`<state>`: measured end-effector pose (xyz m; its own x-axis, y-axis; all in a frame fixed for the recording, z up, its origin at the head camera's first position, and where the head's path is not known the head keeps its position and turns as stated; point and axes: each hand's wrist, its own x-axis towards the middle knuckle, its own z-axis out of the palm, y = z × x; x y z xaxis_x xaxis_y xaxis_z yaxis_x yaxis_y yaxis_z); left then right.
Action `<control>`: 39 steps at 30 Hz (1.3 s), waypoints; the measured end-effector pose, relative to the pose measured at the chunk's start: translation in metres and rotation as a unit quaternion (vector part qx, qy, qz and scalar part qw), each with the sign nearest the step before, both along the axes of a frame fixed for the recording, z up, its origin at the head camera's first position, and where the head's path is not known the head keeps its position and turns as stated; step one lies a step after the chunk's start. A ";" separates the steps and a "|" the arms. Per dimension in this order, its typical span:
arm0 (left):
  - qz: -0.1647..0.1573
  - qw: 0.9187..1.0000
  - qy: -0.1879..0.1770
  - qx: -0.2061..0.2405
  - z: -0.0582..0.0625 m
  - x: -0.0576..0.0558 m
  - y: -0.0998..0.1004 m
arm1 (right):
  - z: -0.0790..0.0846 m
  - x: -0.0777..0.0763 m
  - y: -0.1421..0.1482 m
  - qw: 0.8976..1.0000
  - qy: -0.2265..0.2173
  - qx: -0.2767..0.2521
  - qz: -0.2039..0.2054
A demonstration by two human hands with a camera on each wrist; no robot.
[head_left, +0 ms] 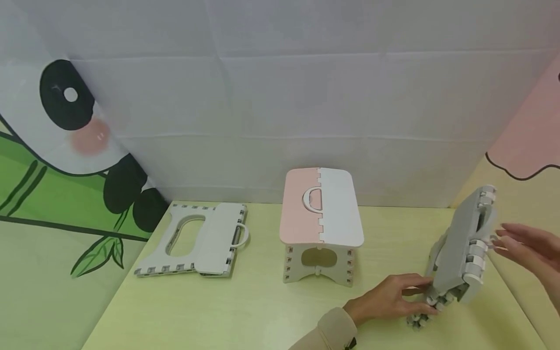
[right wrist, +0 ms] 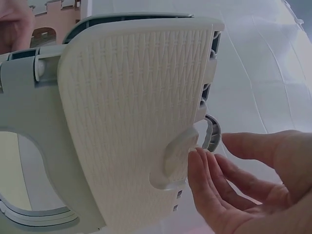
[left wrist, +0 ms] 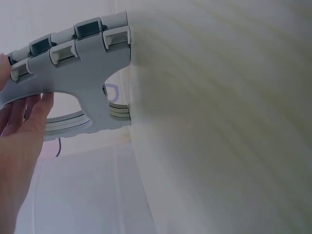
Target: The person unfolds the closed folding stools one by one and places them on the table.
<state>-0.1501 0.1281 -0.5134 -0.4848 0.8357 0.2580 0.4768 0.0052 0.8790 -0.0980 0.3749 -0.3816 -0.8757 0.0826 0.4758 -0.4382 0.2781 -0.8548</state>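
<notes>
A pale grey-white folding stool (head_left: 455,240), partly folded, stands on its leg edge at the table's right end. My left hand (head_left: 391,297) grips its leg panel low down; in the left wrist view the fingers go through the panel's oval opening (left wrist: 63,105), with the thumb at the hinged edge. On the other side, my right hand (head_left: 529,248) pinches at the small carry handle (right wrist: 213,134) between thumb and fingertips. The seat half (right wrist: 131,107) has a woven texture in the right wrist view. The stool's far side is hidden.
An unfolded pink-and-white stool (head_left: 341,209) stands upright at the middle back of the table (head_left: 218,311). To its left a white folding stool (head_left: 218,243) lies flat. Behind hangs a white cloth (head_left: 280,97); a printed cloth (head_left: 43,253) borders the left.
</notes>
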 end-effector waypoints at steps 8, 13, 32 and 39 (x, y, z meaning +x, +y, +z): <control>-0.006 0.999 -0.042 0.008 0.000 0.000 0.000 | -0.015 0.005 0.001 0.997 -0.004 -0.069 0.033; -0.001 1.000 -0.024 0.005 -0.001 0.001 0.000 | -0.022 0.010 0.002 0.997 -0.024 -0.063 0.021; -0.006 0.999 -0.046 0.015 0.002 0.002 0.000 | -0.040 0.023 0.002 0.996 -0.075 0.004 -0.043; -0.002 1.000 -0.015 0.007 0.001 0.002 0.001 | -0.045 0.028 0.003 0.991 -0.123 -0.003 -0.061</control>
<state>-0.1486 0.1295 -0.5123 -0.4899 0.8337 0.2549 0.4497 -0.0089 0.8932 -0.0703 0.3774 -0.4271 -0.9485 0.1961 0.2487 -0.1804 0.3106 -0.9332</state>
